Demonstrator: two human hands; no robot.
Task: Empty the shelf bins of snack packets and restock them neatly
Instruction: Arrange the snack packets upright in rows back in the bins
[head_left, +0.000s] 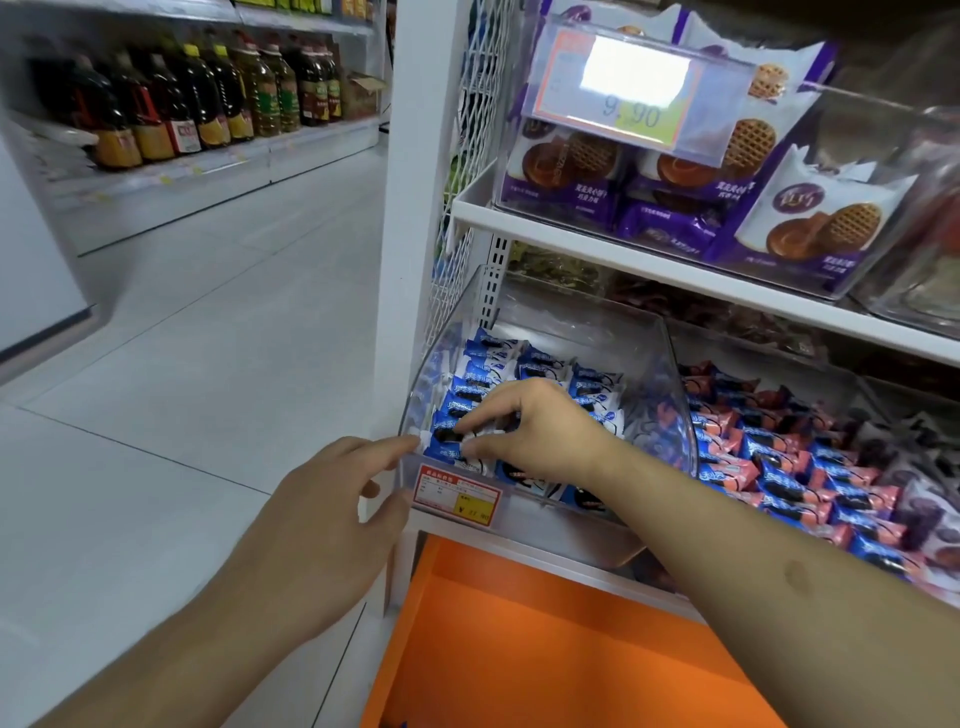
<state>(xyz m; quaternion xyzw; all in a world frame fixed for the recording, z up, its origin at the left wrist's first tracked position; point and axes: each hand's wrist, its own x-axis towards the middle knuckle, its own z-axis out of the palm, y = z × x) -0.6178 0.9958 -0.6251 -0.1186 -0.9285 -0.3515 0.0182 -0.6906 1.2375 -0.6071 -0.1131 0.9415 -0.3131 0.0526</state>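
A shop aisle with a pale tiled floor (218, 332) fills the left of the frame, and bottles (208, 98) of oil stand in a row on a shelf at the upper left. On the right a white rack (675, 270) holds clear bins. The bin (670, 395) at centre is packed with blue packets (540, 364) standing in rows, and a red and yellow price tag (457, 493) sits on its front lip. The right hand (535, 431) reaches into this bin from the lower right, fingers curled down and pinching a blue packet at the front of the rows. The left hand (327, 519) is just outside the bin's left front corner, fingers loosely spread and holding nothing, fingertips touching or almost touching the clear wall; which one cannot be told. To the right, a neighbouring bin holds pink packets (789, 467). On the upper shelf a clear box holds purple biscuit bags (810, 218) behind a hanging price card (634, 88). Below the centre bin, at the bottom of the frame, lies an orange surface (545, 649).
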